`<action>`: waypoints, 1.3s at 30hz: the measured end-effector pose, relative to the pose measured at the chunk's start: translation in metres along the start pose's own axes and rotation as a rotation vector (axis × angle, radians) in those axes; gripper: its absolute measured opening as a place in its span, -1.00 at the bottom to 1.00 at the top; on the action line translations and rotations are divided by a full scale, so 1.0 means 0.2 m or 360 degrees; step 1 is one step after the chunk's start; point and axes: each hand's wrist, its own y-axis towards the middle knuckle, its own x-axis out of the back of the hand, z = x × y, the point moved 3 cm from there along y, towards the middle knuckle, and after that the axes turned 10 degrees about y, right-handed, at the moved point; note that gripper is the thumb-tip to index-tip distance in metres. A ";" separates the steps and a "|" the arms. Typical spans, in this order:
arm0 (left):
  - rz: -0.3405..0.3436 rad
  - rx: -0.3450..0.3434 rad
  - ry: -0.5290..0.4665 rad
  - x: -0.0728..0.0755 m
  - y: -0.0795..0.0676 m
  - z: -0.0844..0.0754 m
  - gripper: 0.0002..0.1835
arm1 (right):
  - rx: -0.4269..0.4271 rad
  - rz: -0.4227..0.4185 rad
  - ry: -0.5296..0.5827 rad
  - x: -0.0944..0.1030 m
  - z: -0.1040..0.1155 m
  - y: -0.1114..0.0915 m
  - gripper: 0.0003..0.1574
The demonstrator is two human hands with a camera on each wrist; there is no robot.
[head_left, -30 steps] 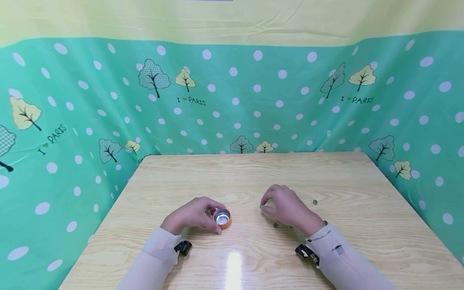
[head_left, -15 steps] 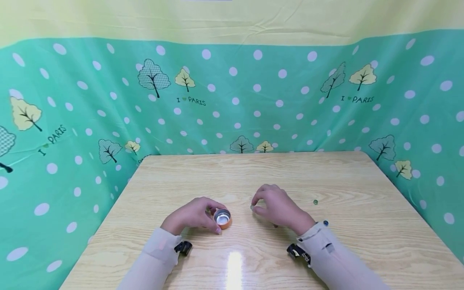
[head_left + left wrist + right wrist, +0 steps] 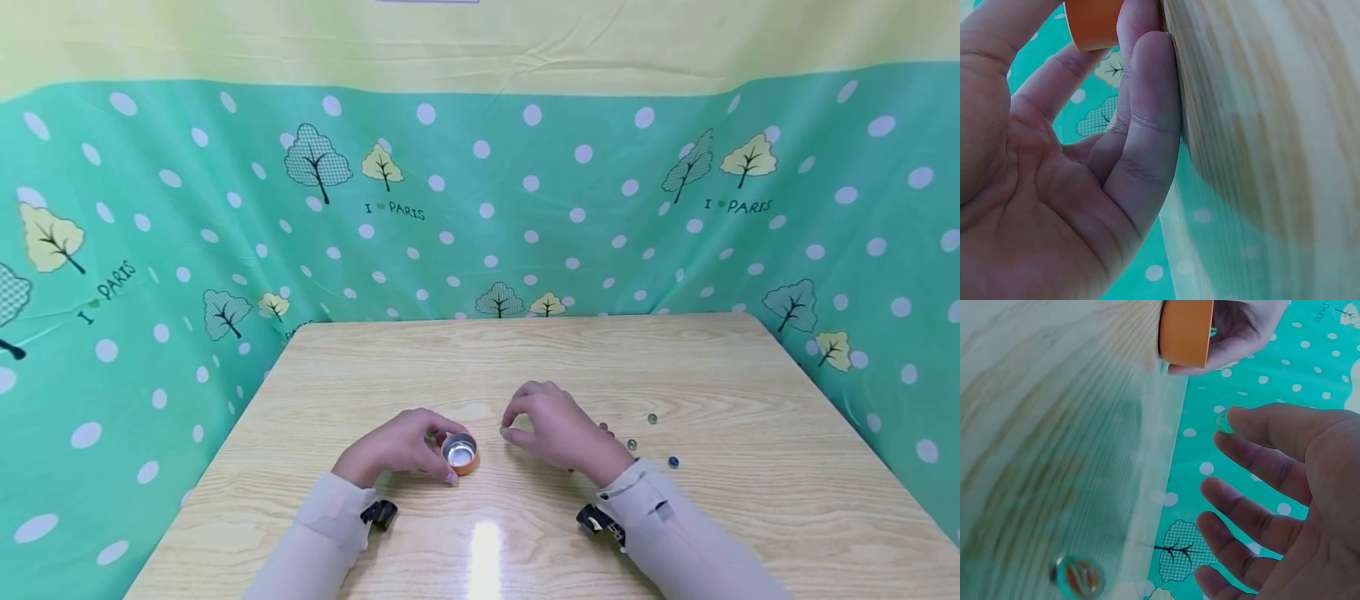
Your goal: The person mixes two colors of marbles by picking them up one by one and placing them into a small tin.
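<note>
A small orange cup with a shiny metal inside stands upright on the wooden table. My left hand holds it at the sides between thumb and fingers; in the left wrist view the orange wall shows at the fingertips. To the right of the cup, my right hand pinches a clear greenish glass marble between thumb and index finger, above the table. The other fingers of that hand are spread apart, bent a little. From the head, this marble shows as a pale dot at the fingertips.
Several marbles lie on the table around the right wrist, among them a green one, another green one and a blue one. One marble with a reddish core lies near the right hand. A green patterned cloth hangs behind the table.
My right hand has moved left toward the cup with the pinched marble, uncovering marbles behind the wrist. The left hand and the cup have stayed in place.
</note>
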 end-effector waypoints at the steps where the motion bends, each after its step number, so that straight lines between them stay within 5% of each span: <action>1: 0.0001 0.0003 0.0000 0.00 0.00 0.00 -0.45 | 0.0001 0.0003 0.0004 0.00 0.01 0.00 -0.96; 22: -0.0020 -0.0043 -0.0016 0.01 0.00 0.00 -0.46 | 0.0147 0.0008 0.0081 -0.08 0.09 0.05 -0.93; 39: -0.0018 -0.0031 -0.0029 0.01 0.00 -0.01 -0.46 | 0.0113 0.0073 0.0220 -0.15 0.11 0.04 -0.87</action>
